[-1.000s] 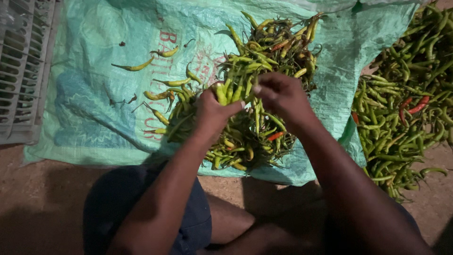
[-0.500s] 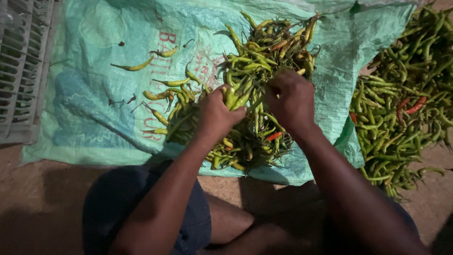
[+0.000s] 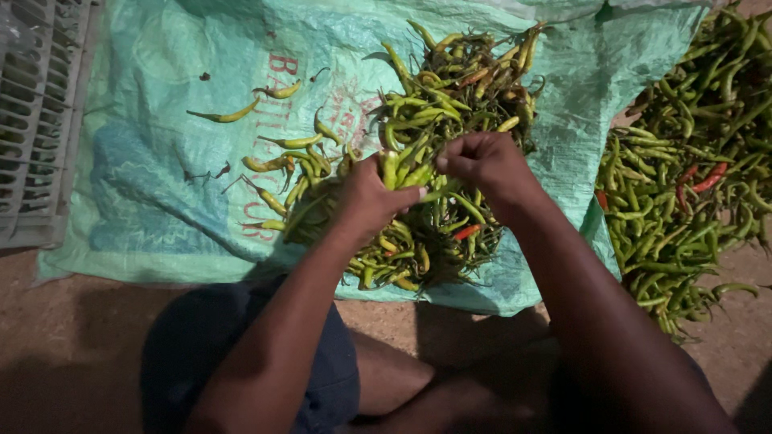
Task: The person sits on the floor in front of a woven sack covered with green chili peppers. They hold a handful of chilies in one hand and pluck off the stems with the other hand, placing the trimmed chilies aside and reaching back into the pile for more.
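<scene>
Hands (image 3: 366, 201) (image 3: 482, 165) on chillies (image 3: 406, 165), w/ sack (image 3: 153, 193) under

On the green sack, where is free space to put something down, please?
The sack is bare at its left part, between the grey crate and the few loose chillies. The middle is crowded by the chilli pile, where both hands, left and right, work.

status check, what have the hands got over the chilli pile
Left hand grip shut on bunch of green chillies. Right hand pinching the same bunch. Chilli pile on green sack. Nothing in the way.
</scene>
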Motion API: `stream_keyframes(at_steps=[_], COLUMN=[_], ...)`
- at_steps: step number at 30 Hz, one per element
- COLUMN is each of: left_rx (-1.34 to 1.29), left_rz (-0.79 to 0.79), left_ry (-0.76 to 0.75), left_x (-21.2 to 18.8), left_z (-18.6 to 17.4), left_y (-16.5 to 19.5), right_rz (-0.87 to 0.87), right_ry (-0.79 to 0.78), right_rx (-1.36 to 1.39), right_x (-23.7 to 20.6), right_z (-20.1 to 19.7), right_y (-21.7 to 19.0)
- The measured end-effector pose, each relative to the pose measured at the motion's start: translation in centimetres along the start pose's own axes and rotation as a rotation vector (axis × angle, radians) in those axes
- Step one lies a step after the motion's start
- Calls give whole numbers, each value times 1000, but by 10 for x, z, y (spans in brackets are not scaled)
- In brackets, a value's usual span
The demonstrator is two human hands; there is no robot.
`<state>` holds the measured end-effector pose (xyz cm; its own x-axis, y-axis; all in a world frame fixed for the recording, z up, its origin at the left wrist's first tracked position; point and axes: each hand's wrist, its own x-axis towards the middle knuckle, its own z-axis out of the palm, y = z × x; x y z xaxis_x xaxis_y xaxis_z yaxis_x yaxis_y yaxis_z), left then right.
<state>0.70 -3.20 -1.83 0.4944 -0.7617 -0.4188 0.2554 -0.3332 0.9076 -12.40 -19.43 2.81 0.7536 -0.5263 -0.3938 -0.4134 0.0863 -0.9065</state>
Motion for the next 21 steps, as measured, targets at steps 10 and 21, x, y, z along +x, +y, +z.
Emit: stream_keyframes(at_steps=[10,21], left_rx=[-121,-208], left_rz=[117,89], left_ry=[-40,-23], left_x=[4,8], left_z=[2,-1], left_y=[-10,-11], right_rz=[-593,26], right_ry=[286,15], right_rx=[-846,131], right_x=[-9,-3], right_z=[16,12], right_y=[-4,-7])
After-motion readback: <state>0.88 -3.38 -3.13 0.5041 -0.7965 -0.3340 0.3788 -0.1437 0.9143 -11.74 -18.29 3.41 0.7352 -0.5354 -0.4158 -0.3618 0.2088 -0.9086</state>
